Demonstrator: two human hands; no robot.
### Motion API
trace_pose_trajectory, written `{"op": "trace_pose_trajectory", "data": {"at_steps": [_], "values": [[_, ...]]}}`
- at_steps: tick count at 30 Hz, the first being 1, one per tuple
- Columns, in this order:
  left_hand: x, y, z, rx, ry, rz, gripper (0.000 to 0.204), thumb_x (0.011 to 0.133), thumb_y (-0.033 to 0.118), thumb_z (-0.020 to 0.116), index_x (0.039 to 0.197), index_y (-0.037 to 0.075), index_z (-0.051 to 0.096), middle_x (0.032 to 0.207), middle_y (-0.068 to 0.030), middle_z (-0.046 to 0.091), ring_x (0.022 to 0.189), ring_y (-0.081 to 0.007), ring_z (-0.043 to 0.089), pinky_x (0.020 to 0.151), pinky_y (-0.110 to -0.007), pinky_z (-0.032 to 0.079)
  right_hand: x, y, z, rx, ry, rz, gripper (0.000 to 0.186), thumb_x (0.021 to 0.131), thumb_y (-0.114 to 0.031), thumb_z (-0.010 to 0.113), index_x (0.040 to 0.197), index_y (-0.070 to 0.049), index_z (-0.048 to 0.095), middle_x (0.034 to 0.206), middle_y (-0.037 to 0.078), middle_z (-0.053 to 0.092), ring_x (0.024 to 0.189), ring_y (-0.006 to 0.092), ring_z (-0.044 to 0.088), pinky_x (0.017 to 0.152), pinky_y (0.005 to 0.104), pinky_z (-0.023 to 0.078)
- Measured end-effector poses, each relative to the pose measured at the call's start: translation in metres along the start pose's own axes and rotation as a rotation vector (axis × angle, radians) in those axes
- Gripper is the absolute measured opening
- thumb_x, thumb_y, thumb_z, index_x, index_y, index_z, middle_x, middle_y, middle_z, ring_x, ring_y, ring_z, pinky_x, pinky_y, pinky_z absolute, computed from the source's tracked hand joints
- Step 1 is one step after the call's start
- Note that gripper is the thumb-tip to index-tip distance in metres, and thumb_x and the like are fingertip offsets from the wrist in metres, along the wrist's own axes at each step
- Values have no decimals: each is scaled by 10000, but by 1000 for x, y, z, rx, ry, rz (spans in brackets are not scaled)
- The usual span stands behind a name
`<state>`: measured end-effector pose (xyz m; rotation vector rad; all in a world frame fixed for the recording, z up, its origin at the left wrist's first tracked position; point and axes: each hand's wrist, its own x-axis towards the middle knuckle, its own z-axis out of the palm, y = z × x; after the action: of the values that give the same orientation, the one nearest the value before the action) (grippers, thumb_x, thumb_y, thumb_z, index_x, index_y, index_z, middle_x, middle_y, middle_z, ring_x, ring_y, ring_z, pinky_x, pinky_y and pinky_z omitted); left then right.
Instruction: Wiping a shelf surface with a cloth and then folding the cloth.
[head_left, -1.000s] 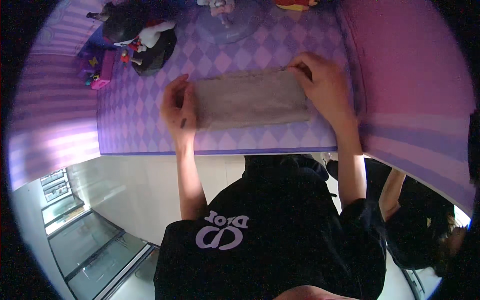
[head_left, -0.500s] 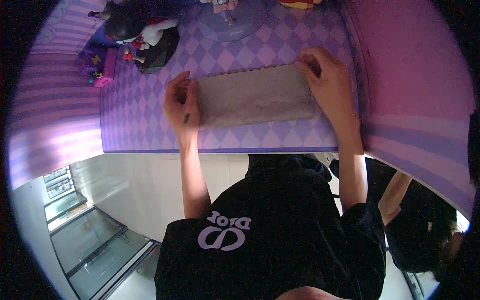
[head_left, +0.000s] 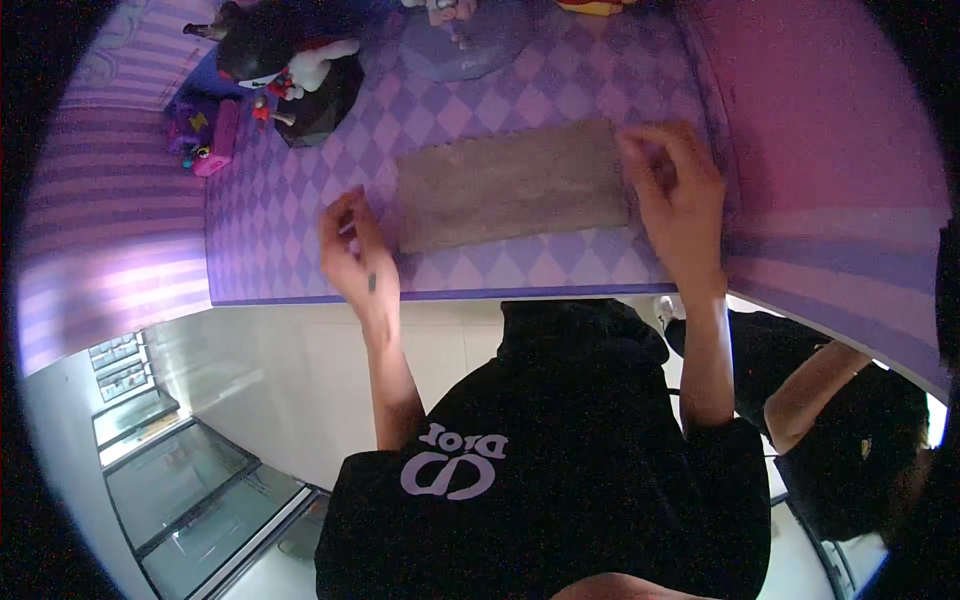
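Note:
A greyish-brown cloth (head_left: 512, 188), folded into a long rectangle, lies flat on a purple diamond-patterned surface (head_left: 300, 240). Just off its left short edge, my left hand (head_left: 360, 255) hovers with loosely bent fingers and a gap between thumb and fingers. It holds nothing. By the opposite short edge, my right hand (head_left: 683, 205) is curved and slightly blurred, its thumb apart from the bent fingers. Nothing shows in its grasp, and whether its fingertips touch the cloth is hard to tell.
A black-and-white figurine on a dark base (head_left: 325, 100) stands at the far left, beside a small pink box (head_left: 217, 140). Farther back are a round translucent stand (head_left: 460, 50) and a red-yellow item (head_left: 597, 6). Walls flank the surface; another person (head_left: 850, 440) is at lower right.
Both hands have come away from the cloth's short edges. The left hand moved down and slightly left; the right moved a little right and down. The cloth stays flat.

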<state>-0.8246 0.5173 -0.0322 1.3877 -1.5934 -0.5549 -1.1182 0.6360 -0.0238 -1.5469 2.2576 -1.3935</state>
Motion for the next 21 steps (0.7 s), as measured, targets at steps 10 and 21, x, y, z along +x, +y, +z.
{"op": "trace_pose_trajectory", "data": {"at_steps": [10,21], "values": [[-34,29,-36,300,-253,-90,116,936,76,745,1021,-3,754,894,-79,731,794,-180,610,737,-296,504,-45,6,-24,116,-42,166,138,979,-34,702,1113,-45,732,952,9,695,734,115,543,670,266,439],[1,1,-54,182,-212,-111,238,881,-48,699,1107,7,748,1009,-74,742,824,-150,634,750,-251,502,-53,6,-18,52,-35,182,150,981,-47,709,1128,-45,735,961,20,699,713,122,535,647,261,431]]}}
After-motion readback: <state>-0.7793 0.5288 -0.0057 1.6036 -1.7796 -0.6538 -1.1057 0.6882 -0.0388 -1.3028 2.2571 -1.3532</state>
